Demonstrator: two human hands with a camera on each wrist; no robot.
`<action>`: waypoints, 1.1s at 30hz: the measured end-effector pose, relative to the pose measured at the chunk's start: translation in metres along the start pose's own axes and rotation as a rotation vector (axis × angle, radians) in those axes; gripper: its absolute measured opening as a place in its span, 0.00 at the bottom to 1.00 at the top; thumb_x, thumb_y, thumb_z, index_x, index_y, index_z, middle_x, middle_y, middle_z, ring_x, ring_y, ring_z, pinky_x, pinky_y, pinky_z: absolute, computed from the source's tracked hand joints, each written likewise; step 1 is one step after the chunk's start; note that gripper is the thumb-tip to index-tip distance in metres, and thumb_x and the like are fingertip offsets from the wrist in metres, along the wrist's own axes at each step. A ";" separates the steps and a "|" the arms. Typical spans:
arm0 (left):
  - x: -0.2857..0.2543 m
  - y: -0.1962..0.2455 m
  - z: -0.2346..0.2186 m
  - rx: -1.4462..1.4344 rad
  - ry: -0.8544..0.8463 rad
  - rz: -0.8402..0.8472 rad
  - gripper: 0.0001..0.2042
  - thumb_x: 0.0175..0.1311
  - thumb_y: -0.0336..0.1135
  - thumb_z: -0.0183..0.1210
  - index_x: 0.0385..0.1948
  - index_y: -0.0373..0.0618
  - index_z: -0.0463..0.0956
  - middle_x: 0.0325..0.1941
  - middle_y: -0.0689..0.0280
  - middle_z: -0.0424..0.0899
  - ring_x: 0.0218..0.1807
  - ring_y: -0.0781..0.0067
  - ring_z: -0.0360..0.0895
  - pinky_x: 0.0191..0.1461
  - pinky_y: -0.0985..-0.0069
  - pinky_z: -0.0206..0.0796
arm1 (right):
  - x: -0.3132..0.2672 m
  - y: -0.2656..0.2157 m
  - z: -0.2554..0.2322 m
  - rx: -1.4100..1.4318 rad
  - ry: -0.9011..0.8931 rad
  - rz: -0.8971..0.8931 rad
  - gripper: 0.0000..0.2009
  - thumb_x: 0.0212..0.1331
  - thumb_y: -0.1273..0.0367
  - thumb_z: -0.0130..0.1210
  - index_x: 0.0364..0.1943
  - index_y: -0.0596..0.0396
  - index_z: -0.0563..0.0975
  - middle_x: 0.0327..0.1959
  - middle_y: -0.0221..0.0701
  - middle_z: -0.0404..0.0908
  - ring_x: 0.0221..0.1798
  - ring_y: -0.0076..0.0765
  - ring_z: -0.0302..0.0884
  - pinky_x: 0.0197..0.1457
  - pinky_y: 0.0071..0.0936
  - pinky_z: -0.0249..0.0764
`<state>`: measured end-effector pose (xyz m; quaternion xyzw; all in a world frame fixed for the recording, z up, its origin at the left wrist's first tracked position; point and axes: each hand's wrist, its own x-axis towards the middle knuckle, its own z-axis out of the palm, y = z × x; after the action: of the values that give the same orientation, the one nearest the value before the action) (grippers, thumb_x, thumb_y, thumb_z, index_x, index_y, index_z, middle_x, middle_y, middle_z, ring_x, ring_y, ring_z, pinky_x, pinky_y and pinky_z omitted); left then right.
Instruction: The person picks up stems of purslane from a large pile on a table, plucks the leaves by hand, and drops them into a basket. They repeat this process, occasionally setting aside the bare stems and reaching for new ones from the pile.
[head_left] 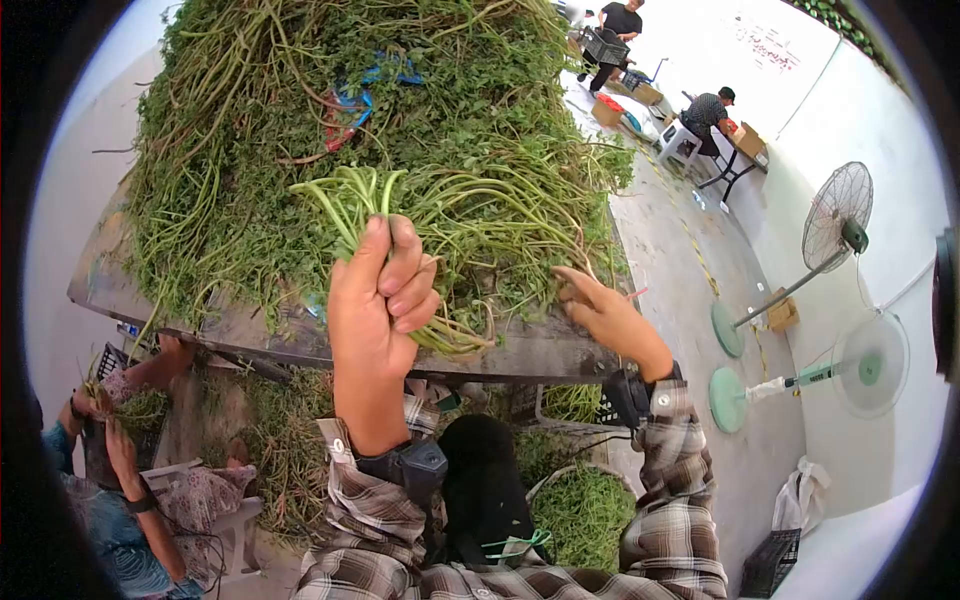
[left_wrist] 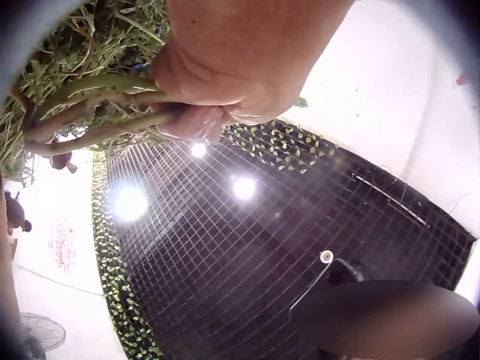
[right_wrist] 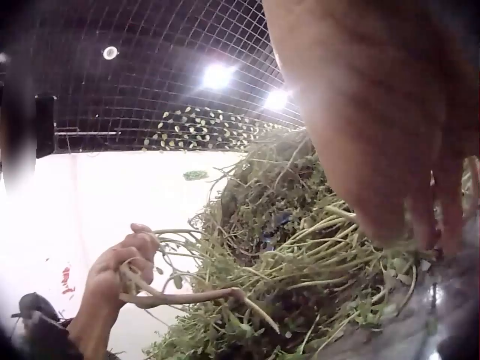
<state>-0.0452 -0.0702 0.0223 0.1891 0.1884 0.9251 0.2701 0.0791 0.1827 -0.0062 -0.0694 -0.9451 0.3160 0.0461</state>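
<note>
My left hand (head_left: 385,300) is raised above the table's near edge, its fingers curled round a bunch of green stems (head_left: 345,195) whose ends stick up past the thumb. The left wrist view shows thick stems (left_wrist: 97,112) running out of that hand (left_wrist: 225,67). To the right, my right hand (head_left: 612,318) reaches palm down to the near right edge of a big heap of leafy stems (head_left: 500,220). In the right wrist view its fingertips meet the greens and partly hide them; whether they pinch any stem is unclear there.
Blue and red plastic scraps (head_left: 350,115) lie in the heap. Below the table edge (head_left: 290,345) stands a container of greens (head_left: 580,515). A seated person (head_left: 120,500) handles stems at lower left. Fans (head_left: 838,215) stand at right; people work at the back right.
</note>
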 end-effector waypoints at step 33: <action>-0.059 0.059 0.028 0.070 -0.144 0.207 0.12 0.73 0.38 0.35 0.28 0.45 0.60 0.16 0.75 0.55 0.12 0.88 0.45 0.10 0.87 0.37 | 0.200 -0.057 0.043 -0.740 0.101 -0.292 0.26 0.53 0.81 0.49 0.58 0.44 0.66 0.48 0.44 0.69 0.46 0.50 0.73 0.43 0.38 0.76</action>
<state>-0.0112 -0.1431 0.0585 0.2830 0.1802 0.9249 0.1791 -0.1297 0.1443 0.0022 0.0381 -0.9916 -0.0592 0.1086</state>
